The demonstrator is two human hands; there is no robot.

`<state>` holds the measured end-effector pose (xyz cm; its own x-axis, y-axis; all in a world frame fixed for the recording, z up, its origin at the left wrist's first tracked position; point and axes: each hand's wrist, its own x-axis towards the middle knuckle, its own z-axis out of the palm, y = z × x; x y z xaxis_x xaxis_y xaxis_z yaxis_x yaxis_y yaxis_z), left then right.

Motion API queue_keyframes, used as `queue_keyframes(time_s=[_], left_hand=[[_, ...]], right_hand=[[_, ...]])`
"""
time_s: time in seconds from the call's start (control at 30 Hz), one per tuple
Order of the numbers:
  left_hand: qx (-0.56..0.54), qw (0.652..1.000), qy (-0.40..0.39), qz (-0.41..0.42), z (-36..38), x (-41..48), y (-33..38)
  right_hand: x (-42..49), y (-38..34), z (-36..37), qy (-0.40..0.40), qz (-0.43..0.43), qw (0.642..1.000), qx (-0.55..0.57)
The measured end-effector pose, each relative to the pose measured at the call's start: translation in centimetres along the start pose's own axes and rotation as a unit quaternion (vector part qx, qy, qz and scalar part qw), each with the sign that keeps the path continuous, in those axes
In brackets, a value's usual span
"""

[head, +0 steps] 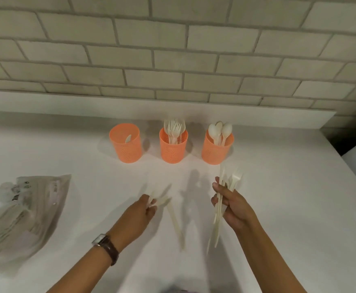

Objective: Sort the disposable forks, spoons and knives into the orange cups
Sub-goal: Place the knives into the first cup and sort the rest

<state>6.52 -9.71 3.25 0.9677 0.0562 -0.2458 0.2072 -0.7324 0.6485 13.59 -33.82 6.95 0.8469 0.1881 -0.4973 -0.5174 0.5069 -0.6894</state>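
My right hand [234, 207], raised, grips a cutlery bundle [236, 179]. My left hand [144, 209], extended forward with fingers curled, pinches a blurred utensil [163, 200].

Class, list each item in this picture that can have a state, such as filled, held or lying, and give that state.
Left cup: upright, single utensil inside.
Middle cup: upright, holds forks, tines up.
Right cup: upright, holds spoons, bowls up.
Left hand: pinches a blurred utensil.
Right hand: grips a bundle of cutlery.
Plastic bag: lying crumpled; open or sealed unclear.
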Motion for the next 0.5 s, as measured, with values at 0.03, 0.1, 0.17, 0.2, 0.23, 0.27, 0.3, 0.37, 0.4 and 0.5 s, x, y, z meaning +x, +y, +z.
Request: queue_keyframes(time_s=[0.03,0.1,0.17,0.2,0.23,0.27,0.3,0.37,0.4,0.5], left_hand=[[-0.020,0.999,0.011,-0.030,1.2,-0.5,0.6],[-0.016,0.996,0.030,-0.080,3.3,-0.9,1.5],[-0.003,0.994,0.038,-0.105,4.8,-0.8,2.2],[0.004,0.993,0.042,-0.109,5.3,-0.8,2.5],[0.017,0.993,0.045,-0.110,5.6,-0.6,2.7],[0.033,0.992,0.050,-0.107,5.8,-0.6,3.0],[0.049,0.992,0.054,-0.102,6.0,-0.5,3.3],[0.081,0.990,0.066,-0.091,6.4,-0.4,3.8],[0.099,0.989,0.071,-0.086,6.5,-0.3,3.9],[0.144,0.985,0.067,-0.063,6.5,-0.2,3.7]], right_hand=[[0.0,0.0,0.1,-0.001,0.004,1.000,0.000],[-0.2,0.1,0.3,-0.013,0.011,1.000,0.003],[-0.2,0.1,0.4,-0.021,0.020,1.000,0.001],[-0.2,0.2,0.4,-0.024,0.025,0.999,0.001],[-0.2,0.2,0.3,-0.027,0.031,0.999,0.003],[-0.2,0.2,0.3,-0.031,0.038,0.999,0.007],[-0.1,0.3,0.2,-0.036,0.045,0.998,0.013],[-0.2,0.2,0.2,-0.043,0.053,0.997,0.025],[-0.3,0.2,0.2,-0.045,0.055,0.997,0.025],[-0.7,-0.1,0.1,-0.046,0.050,0.998,-0.011]])
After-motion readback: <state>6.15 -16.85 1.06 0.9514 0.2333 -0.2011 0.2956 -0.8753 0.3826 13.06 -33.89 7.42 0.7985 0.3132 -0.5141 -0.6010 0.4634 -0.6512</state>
